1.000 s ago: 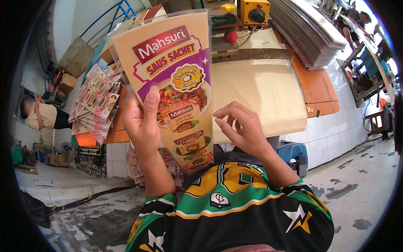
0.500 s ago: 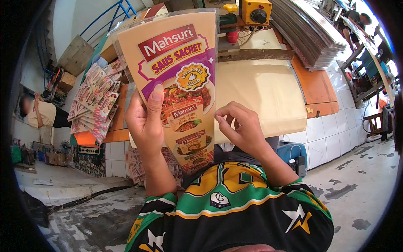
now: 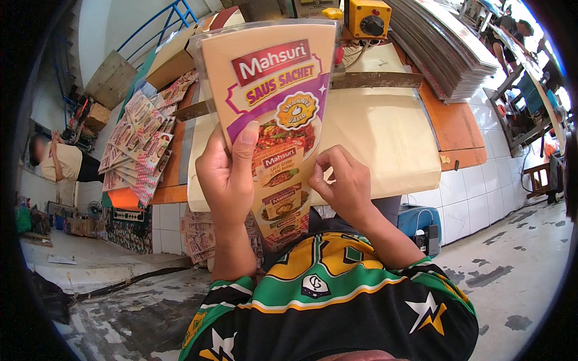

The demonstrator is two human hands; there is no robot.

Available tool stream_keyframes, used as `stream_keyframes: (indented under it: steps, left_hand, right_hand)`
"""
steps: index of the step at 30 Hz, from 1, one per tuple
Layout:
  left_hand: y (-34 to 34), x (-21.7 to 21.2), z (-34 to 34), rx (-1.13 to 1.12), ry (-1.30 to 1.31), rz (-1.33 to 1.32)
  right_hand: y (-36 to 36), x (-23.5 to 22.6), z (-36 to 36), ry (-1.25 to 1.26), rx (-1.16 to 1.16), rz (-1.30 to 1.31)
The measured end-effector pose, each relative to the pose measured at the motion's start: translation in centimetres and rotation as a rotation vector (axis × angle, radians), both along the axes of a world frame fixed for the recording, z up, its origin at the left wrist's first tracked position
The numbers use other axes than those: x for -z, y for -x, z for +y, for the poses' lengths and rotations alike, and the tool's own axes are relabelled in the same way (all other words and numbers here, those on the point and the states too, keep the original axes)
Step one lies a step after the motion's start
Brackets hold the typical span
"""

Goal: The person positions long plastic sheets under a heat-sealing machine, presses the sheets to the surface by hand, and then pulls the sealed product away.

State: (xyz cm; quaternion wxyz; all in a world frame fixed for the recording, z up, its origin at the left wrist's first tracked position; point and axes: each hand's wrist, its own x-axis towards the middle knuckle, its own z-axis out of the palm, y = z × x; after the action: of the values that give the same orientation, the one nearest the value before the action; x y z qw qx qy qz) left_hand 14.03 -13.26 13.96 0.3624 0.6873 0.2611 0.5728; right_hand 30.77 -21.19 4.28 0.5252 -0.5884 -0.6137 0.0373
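Observation:
A tall printed card (image 3: pixel 283 144) with food pictures is held upright in front of me, a clear plastic margin showing round its upper edges. My left hand (image 3: pixel 232 168) grips its left side, thumb across the front and the other fingers hidden behind. At the lower right edge, my right hand (image 3: pixel 343 180) is closed with thumb and curled forefinger pinched at the card's border. Beneath lies a cream sheet-covered work surface (image 3: pixel 385 138) on an orange table.
Printed packs (image 3: pixel 135 138) lie in a loose pile at the left. A yellow control box (image 3: pixel 367 21) and a metal bar (image 3: pixel 379 80) stand beyond the card. Flat sheets (image 3: pixel 442 48) are stacked at back right. A person (image 3: pixel 63 159) is at far left, another (image 3: pixel 512 36) at far right.
The card and my left hand have shifted to the right and slightly down. My right hand stays nearly in place, its forefinger more curled toward the thumb.

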Motion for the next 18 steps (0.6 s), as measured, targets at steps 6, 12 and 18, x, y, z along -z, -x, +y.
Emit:
stream_keyframes:
  steps: [6,12,18]
  left_hand:
    - [0.2,-0.2,-0.2,-0.054,-0.019,0.015]
    - [0.9,0.0,-0.4,-0.025,0.036,-0.087]
    - [0.8,-0.1,-0.2,0.018,0.057,-0.063]
  right_hand:
    - [-3.3,0.0,1.1,-0.094,0.314,-0.028]
    - [-7.7,-3.7,0.2,-0.106,0.266,0.21]
    - [-5.7,-4.4,-1.0,0.123,-0.327,0.359]
